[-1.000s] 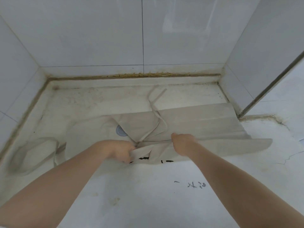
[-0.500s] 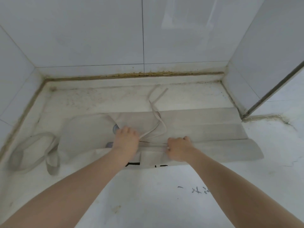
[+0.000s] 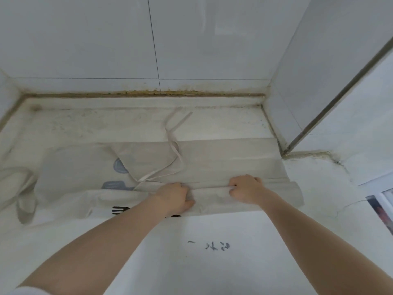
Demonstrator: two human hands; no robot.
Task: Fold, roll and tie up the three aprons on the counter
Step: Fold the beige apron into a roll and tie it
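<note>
Apron (image 3: 212, 165) lies flat on the counter (image 3: 191, 262), near edge rolled. My left hand (image 3: 173, 196) and right hand (image 3: 246, 188) each grip that roll, fingers curled over it.

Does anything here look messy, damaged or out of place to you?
Yes. The waist tie trails loose across the apron and onto the counter, in the path of the fold that both hands grip. The back seam is stained brownish, and a crack runs from the wall corner at right.
</note>
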